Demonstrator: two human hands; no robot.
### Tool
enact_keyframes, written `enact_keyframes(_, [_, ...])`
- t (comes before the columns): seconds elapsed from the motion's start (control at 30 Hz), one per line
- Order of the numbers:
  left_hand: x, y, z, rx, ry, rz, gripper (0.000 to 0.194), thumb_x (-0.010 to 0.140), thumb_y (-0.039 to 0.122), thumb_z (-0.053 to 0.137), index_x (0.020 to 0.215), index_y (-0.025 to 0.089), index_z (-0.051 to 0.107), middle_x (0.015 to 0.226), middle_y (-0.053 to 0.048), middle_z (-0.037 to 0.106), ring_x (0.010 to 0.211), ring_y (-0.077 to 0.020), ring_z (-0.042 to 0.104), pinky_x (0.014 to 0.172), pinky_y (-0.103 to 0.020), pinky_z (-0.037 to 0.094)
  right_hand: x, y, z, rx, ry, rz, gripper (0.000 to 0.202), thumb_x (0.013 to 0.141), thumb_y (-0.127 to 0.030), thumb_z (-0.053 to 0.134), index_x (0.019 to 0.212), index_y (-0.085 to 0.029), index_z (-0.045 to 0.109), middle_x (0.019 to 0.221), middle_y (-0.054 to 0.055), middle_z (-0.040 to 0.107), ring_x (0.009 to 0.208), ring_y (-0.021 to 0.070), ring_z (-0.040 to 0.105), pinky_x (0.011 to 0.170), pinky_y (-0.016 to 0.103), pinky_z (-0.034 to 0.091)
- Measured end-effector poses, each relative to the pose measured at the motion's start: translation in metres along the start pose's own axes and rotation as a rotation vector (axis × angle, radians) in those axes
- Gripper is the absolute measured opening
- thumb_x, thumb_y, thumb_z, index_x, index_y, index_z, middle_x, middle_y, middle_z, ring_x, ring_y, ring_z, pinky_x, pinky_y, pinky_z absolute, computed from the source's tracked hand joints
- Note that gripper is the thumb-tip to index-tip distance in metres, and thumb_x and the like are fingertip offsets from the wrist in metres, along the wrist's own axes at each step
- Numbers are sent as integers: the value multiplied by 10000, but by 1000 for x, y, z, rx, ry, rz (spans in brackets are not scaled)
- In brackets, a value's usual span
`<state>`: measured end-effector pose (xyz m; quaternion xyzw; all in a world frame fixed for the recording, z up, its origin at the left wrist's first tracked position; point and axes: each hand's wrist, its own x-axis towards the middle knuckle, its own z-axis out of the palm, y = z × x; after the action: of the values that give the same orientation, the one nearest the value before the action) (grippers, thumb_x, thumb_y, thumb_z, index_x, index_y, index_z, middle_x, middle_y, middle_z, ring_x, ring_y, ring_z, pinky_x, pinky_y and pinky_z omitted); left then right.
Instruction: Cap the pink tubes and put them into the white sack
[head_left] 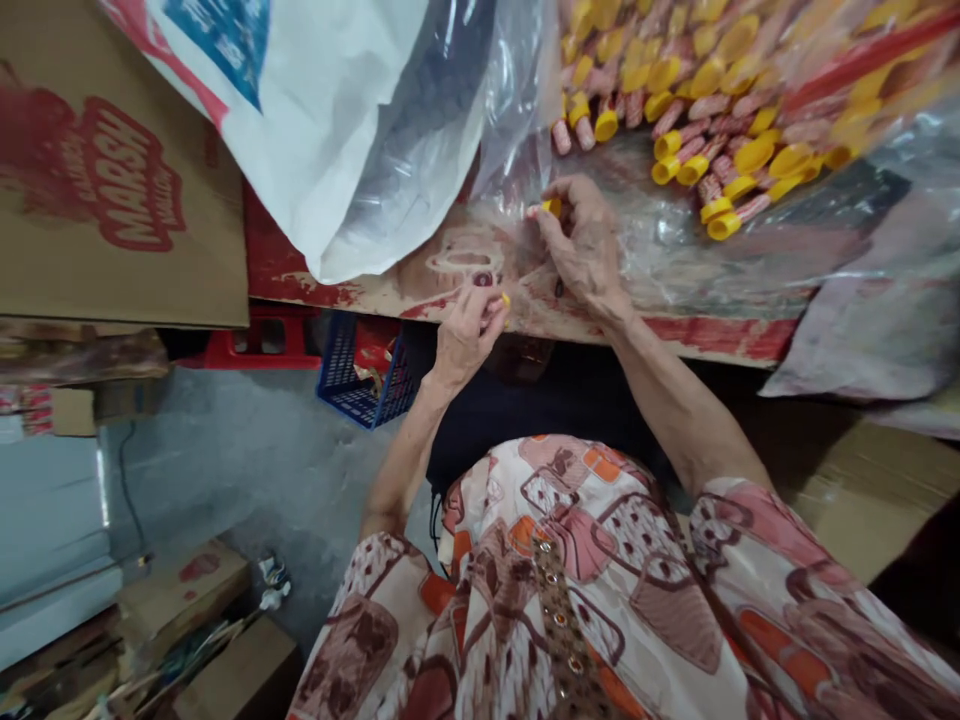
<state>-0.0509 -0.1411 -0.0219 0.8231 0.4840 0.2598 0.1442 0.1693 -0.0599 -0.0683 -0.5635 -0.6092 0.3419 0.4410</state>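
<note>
My left hand point(466, 330) is at the table's front edge, its fingers closed around a small piece whose yellow end point(505, 300) shows. A small dark red round thing point(482, 281) is at its fingertips; whether it is held or lies on the table I cannot tell. Further up, my right hand point(585, 240) pinches a small tube with a yellow cap point(553, 206), mostly hidden by the fingers. To the upper right lies a large pile of small yellow-capped tubes point(679, 150) with pink-and-white contents, on clear plastic.
A white sack point(352, 130) hangs over the worn red table point(315, 280) on the left, beside a cardboard box point(172, 270). Below are a blue crate point(349, 375) and a red stool point(277, 340). Clear plastic sheeting point(637, 270) spreads under the pile.
</note>
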Motion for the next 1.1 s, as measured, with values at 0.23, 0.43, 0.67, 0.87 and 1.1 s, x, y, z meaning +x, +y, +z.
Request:
enact_keyframes(0.23, [4, 12, -5, -13, 37, -3, 245, 1192, 372, 536, 1173, 192, 700, 1047, -84, 745, 975, -194, 745, 889, -307, 611, -10, -6, 2, -67, 131, -133, 178, 1142, -417, 563, 1150, -300, 697, 1112, 93, 730, 941, 301, 681, 901, 474, 591])
enact_keyframes(0.43, [-18, 15, -21, -243, -104, -105, 207, 1139, 410, 644, 1207, 236, 732, 1111, -100, 776, 1036, -237, 769, 931, -368, 646, -12, -8, 5, -72, 184, -163, 268, 1142, -472, 514, 1124, -277, 697, 1078, 104, 753, 935, 300, 733, 885, 478, 627])
enact_keyframes(0.67, [10, -23, -33, -128, -96, -123, 234, 1146, 407, 617, 1288, 266, 739, 1221, -103, 737, 1120, -245, 749, 1027, -394, 638, -13, -13, 0, -123, 145, -170, 225, 1154, -439, 524, 1109, -300, 695, 1105, 103, 747, 1009, 316, 735, 916, 498, 638])
enact_keyframes(0.87, [93, -113, -32, 134, 216, -321, 176, 1037, 195, 676, 1212, 181, 685, 1208, -155, 725, 1155, -302, 704, 1099, -498, 585, -14, -11, -1, -160, 209, -180, 207, 1160, -436, 547, 1147, -298, 701, 1143, 116, 716, 1052, 327, 720, 928, 494, 621])
enact_keyframes(1.1, [87, -103, -39, -365, 270, -486, 236, 978, 213, 744, 1173, 238, 612, 973, 1, 729, 706, -125, 675, 685, -258, 580, -18, -12, -2, -180, 215, -158, 324, 1173, -496, 468, 1100, -300, 715, 1083, 103, 745, 987, 315, 722, 890, 481, 616])
